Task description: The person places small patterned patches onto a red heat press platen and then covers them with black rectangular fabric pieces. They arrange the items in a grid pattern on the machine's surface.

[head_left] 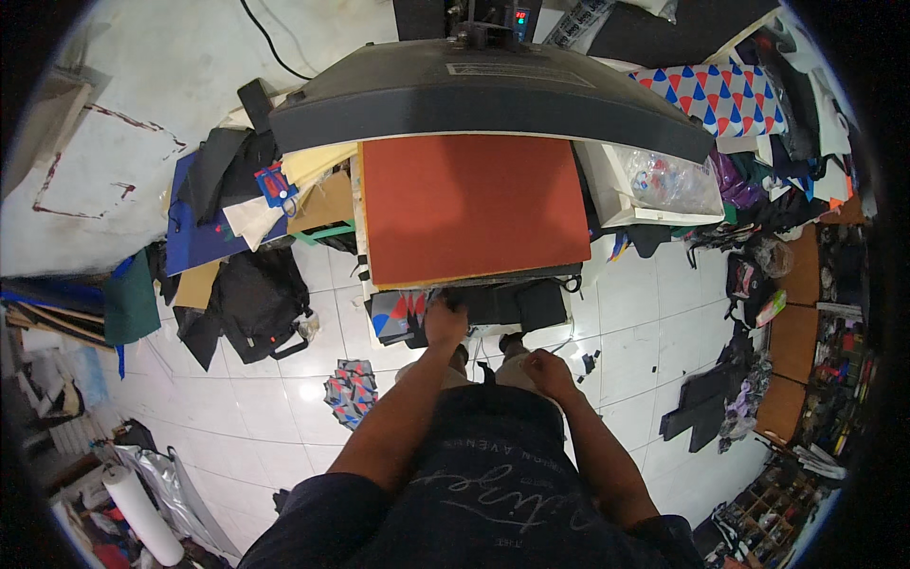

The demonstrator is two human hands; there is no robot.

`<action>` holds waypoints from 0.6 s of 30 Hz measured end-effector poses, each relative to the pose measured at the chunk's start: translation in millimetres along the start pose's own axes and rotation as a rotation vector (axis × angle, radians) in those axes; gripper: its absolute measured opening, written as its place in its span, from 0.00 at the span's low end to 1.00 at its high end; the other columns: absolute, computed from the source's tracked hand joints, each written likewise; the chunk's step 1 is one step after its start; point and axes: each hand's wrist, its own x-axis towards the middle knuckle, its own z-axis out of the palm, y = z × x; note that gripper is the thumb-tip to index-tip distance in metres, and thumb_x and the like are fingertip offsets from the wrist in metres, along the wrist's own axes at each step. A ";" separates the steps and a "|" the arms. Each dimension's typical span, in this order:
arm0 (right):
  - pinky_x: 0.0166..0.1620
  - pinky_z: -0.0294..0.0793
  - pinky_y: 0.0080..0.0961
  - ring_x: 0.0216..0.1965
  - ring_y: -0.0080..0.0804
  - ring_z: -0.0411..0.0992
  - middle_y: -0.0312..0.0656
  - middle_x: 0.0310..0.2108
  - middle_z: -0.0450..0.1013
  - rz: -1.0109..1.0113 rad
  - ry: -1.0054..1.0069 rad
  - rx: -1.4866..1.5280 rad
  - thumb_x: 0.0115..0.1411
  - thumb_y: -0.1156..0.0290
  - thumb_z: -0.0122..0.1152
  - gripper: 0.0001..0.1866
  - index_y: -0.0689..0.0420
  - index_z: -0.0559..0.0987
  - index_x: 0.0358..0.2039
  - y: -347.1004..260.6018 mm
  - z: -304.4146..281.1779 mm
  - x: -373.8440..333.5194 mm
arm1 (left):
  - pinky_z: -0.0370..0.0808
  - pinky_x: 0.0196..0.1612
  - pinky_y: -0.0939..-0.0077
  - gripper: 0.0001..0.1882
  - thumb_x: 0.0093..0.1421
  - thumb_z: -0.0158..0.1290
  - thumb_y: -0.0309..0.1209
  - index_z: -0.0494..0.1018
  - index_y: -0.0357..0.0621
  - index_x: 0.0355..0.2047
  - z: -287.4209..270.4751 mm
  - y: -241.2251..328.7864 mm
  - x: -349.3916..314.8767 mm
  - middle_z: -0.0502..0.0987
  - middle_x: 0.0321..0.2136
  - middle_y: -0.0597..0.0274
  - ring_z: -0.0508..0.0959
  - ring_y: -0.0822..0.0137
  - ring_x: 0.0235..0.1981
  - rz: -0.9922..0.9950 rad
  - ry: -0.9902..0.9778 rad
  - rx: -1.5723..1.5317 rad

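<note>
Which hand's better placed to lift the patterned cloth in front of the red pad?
Probably the left hand: it's just beside that patterned cloth. The right hand is farther off, near the thigh.

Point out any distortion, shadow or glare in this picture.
Head view: black corners and strong fisheye bending toward the rim; head view: a soft shadow across the red-brown pad; head view: bright glare on the white tiled floor; head view: the left hand is dim at its fingertips, blending into the dark material.
</note>
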 end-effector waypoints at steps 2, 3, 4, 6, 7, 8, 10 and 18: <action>0.35 0.73 0.34 0.32 0.44 0.76 0.49 0.29 0.76 0.034 0.022 -0.050 0.56 0.56 0.60 0.18 0.59 0.77 0.35 16.0 12.7 8.6 | 0.73 0.47 0.56 0.25 0.51 0.56 0.35 0.67 0.37 0.47 -9.7 -5.3 -3.6 0.76 0.39 0.41 0.77 0.44 0.42 0.055 -0.010 -0.096; 0.35 0.73 0.35 0.32 0.44 0.76 0.49 0.29 0.76 0.047 0.025 -0.075 0.57 0.56 0.60 0.18 0.59 0.77 0.35 10.4 13.3 10.7 | 0.73 0.47 0.57 0.24 0.51 0.56 0.34 0.67 0.36 0.48 -10.8 -18.8 -1.0 0.76 0.39 0.41 0.77 0.44 0.41 0.068 -0.023 -0.131; 0.35 0.73 0.35 0.32 0.44 0.76 0.49 0.29 0.76 0.062 -0.002 -0.008 0.57 0.57 0.60 0.17 0.59 0.77 0.36 6.9 9.2 10.7 | 0.73 0.46 0.58 0.24 0.52 0.55 0.33 0.66 0.35 0.48 -10.1 -30.9 0.7 0.76 0.39 0.41 0.77 0.45 0.41 0.081 -0.035 -0.167; 0.35 0.73 0.34 0.31 0.44 0.75 0.49 0.28 0.76 0.015 -0.013 -0.028 0.58 0.56 0.60 0.18 0.60 0.76 0.36 -8.6 1.7 20.9 | 0.73 0.45 0.62 0.21 0.54 0.55 0.30 0.66 0.35 0.47 -7.5 -55.3 2.2 0.77 0.38 0.43 0.78 0.49 0.41 0.250 0.038 -0.391; 0.34 0.73 0.34 0.31 0.44 0.75 0.49 0.28 0.76 -0.007 -0.023 -0.039 0.58 0.56 0.59 0.18 0.60 0.76 0.36 -13.4 1.4 23.8 | 0.73 0.45 0.65 0.19 0.55 0.54 0.29 0.66 0.35 0.46 -5.9 -67.7 -1.1 0.77 0.38 0.44 0.78 0.51 0.41 0.332 0.078 -0.502; 0.33 0.72 0.34 0.29 0.41 0.75 0.47 0.26 0.75 0.006 -0.031 -0.031 0.58 0.58 0.61 0.17 0.60 0.76 0.36 -13.1 2.9 28.4 | 0.73 0.45 0.67 0.18 0.56 0.54 0.27 0.66 0.35 0.46 -12.6 -64.3 -7.9 0.77 0.38 0.46 0.78 0.55 0.41 0.284 0.018 -0.605; 0.39 0.73 0.37 0.34 0.43 0.75 0.49 0.32 0.76 0.050 -0.060 0.066 0.59 0.58 0.60 0.17 0.60 0.76 0.39 -47.4 -7.2 31.9 | 0.72 0.44 0.71 0.15 0.58 0.53 0.25 0.66 0.35 0.45 -45.4 -42.7 -30.7 0.77 0.38 0.50 0.78 0.62 0.41 0.194 -0.097 -0.798; 0.43 0.72 0.39 0.37 0.47 0.75 0.48 0.35 0.76 -0.653 0.195 -0.129 0.53 0.55 0.66 0.26 0.59 0.74 0.47 -161.5 -30.8 61.6 | 0.72 0.42 0.76 0.13 0.59 0.54 0.24 0.67 0.37 0.43 -129.5 -19.8 -73.2 0.74 0.34 0.63 0.74 0.72 0.37 0.182 -0.408 -0.844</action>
